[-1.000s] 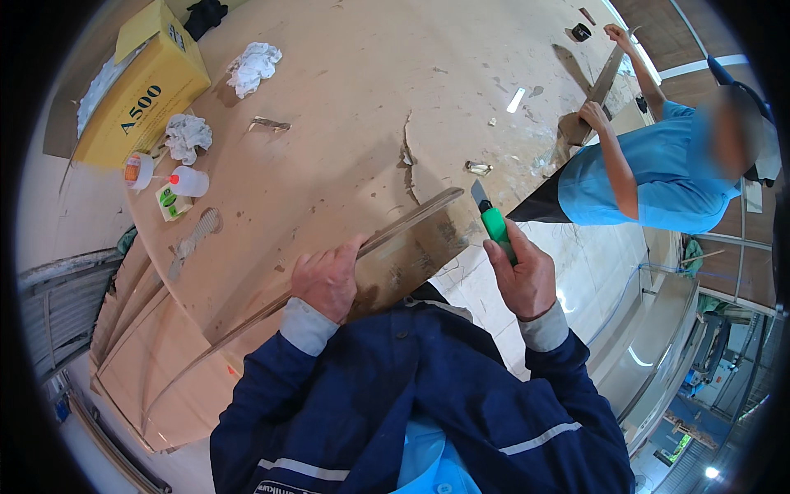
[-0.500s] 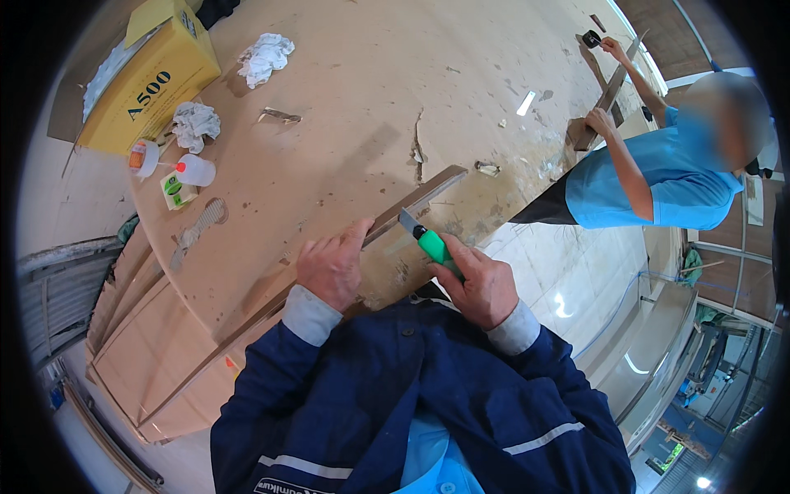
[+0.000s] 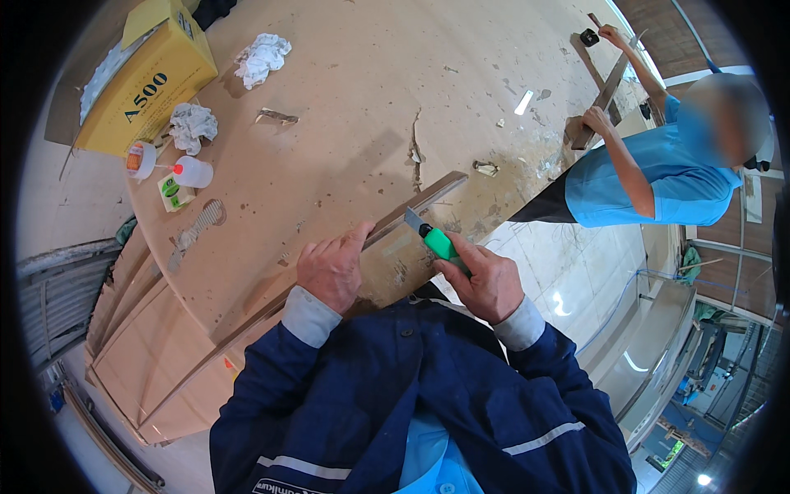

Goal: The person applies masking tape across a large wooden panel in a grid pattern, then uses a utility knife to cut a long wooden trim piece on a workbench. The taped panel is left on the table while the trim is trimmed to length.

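Note:
My right hand [image 3: 487, 284] is wrapped round the green handle of a utility knife [image 3: 439, 244]. The knife's wide blade points up and left, its tip at the near edge of a long, narrow brown strip [image 3: 420, 200]. From the table's near edge the strip runs diagonally down to the lower left, passing under my left hand [image 3: 331, 267]. That hand grips the strip, its thumb and fingers along the edge just left of the blade. My left palm hides part of the strip.
A large brown-covered table [image 3: 346, 107] spreads ahead, with crumpled white paper [image 3: 263, 59], a yellow box [image 3: 156, 78] and a red-capped bottle [image 3: 193, 171] at left. At far right a person in a blue shirt [image 3: 638, 181] handles another brown strip [image 3: 611, 89] beside a black cup-like object [image 3: 589, 37].
My right hand and the knife have shifted slightly to the right, while my left hand stays on the strip. The other person's far hand has moved up, away from the black object.

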Motion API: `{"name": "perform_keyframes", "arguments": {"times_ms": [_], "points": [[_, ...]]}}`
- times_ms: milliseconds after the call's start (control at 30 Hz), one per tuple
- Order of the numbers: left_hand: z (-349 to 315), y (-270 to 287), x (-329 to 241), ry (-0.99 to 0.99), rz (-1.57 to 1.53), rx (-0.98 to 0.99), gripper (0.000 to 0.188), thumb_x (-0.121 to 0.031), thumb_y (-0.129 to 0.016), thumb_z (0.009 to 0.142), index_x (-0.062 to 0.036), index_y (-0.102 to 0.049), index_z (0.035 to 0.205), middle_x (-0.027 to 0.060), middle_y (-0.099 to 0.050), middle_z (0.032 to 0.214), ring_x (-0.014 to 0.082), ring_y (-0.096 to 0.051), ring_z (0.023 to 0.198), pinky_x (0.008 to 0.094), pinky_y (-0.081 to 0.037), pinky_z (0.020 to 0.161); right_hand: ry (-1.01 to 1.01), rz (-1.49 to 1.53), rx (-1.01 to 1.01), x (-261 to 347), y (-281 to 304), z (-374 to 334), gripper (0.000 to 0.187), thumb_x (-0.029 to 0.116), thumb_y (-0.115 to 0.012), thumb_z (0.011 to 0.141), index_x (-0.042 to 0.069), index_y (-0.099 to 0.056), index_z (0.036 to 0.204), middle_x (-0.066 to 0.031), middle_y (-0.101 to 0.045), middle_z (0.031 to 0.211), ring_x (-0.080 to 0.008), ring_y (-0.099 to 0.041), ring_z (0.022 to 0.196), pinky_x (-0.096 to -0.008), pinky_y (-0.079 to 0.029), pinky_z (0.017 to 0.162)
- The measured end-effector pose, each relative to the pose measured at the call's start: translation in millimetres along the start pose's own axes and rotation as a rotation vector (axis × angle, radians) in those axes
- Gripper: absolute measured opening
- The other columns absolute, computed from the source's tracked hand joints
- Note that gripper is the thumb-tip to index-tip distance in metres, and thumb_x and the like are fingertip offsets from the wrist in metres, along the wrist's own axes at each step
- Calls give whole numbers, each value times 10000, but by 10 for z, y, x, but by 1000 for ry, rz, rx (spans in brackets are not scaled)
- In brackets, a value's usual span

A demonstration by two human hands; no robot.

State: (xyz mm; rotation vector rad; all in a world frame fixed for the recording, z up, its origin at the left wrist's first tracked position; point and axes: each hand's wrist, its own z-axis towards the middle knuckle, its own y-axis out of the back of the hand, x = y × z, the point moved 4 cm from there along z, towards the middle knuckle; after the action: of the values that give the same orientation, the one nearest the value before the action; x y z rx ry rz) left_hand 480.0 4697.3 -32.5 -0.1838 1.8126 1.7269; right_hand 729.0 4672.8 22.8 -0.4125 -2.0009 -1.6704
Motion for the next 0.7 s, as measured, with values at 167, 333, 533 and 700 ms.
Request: {"name": "perform_keyframes", "arguments": {"times_ms": [167,333,533,700], "points": [[-7,-19,-2,-4,-21,7,509,-67,-668,851,-204,-633,1340,86,-735,926,281,-709,875,420,-492,742,18,-19,5,-72,21,-10,442,324,-752,939,112,-666,1316,-192,-729,895,-396,-720,751,-464,-569,631],[-16,-18,3,-8,-19,0,500,-67,-660,858,-202,-634,1338,84,-729,917,282,-705,867,420,-492,741,-88,40,-250,-374,396,88,426,237,-761,953,72,-670,1334,-217,-732,918,-387,-735,799,-423,-586,685],[17,-5,11,3,-47,14,469,-92,-664,875,-209,-644,1328,93,-712,871,290,-703,853,424,-494,732,8,47,-124,-285,354,2,419,249,-760,951,76,-666,1321,-214,-732,940,-388,-735,805,-428,-591,701],[9,-4,-6,-3,2,31,438,-71,-593,900,-196,-642,1316,46,-743,948,243,-710,873,397,-484,733,32,66,27,10,27,11,435,299,-729,956,106,-636,1335,-200,-731,929,-410,-719,795,-467,-579,661]]}}
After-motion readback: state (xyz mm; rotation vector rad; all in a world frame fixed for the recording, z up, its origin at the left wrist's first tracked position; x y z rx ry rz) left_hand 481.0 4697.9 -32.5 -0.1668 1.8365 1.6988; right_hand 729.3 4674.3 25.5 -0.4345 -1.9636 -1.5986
